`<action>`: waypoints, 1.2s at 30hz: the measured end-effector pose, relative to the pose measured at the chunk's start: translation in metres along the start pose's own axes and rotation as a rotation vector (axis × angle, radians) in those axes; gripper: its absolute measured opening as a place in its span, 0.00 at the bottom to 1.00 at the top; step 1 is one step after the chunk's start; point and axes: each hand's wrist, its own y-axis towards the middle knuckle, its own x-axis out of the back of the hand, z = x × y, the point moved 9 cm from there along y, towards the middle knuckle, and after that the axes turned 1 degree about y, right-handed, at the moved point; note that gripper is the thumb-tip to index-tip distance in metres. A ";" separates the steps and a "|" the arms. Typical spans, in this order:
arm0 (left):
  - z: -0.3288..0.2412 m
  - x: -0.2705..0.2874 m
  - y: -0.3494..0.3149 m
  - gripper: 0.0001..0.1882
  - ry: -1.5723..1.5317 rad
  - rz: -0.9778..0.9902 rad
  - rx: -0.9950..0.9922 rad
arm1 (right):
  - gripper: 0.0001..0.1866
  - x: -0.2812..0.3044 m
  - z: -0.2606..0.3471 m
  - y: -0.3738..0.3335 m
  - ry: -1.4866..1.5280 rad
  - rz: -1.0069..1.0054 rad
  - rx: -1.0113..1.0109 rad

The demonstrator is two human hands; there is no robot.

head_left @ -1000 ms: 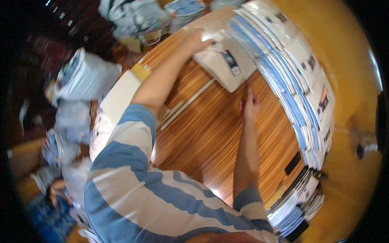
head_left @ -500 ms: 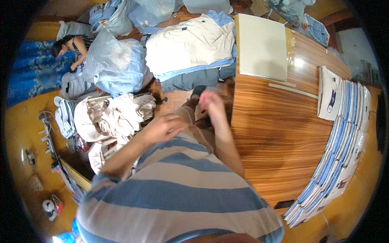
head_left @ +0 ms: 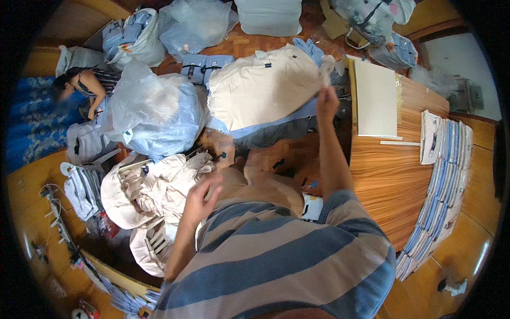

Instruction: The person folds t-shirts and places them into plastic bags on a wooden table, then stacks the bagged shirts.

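My right hand [head_left: 327, 104] reaches far forward, its fingers closed on the bunched end of a cream shirt [head_left: 265, 85]. That shirt lies spread on top of a pile, with light blue cloth [head_left: 308, 112] and dark grey cloth [head_left: 276, 134] under it. Held back near my body, my left hand [head_left: 202, 199] has its fingers apart and holds nothing. Beside it is a heap of crumpled cream garments [head_left: 170, 183] on a chair at my left.
On the right stands a wooden table [head_left: 382, 181] with a pale board [head_left: 376, 98] and a long row of folded shirts [head_left: 438, 191]. Plastic-wrapped blue clothing [head_left: 159, 114] sits front left. Beyond it, another person [head_left: 90, 85] bends over. Several bags line the far side.
My right hand has moved forward and right, and has taken hold of the cream shirt's end. My left hand has shifted slightly left and down. The view has turned.
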 end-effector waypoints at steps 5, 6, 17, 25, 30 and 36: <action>-0.194 0.048 0.119 0.38 0.251 0.227 -0.841 | 0.11 -0.094 0.335 -0.129 -0.347 0.867 0.613; -0.201 0.053 0.124 0.36 0.269 0.360 -0.783 | 0.12 -0.070 0.376 -0.139 -0.317 0.817 0.671; -0.004 0.284 0.117 0.15 0.544 0.742 0.206 | 0.14 -0.073 0.206 -0.119 -0.602 1.138 0.743; -0.111 0.346 0.063 0.18 0.588 -0.616 -0.335 | 0.31 0.078 0.492 -0.076 -0.654 -0.601 1.180; 0.094 0.181 0.095 0.16 0.736 0.077 -0.006 | 0.10 0.005 0.198 -0.183 -0.620 0.650 0.432; -0.106 0.257 0.164 0.13 0.701 0.223 -0.193 | 0.15 0.212 0.311 -0.303 -0.272 0.340 0.088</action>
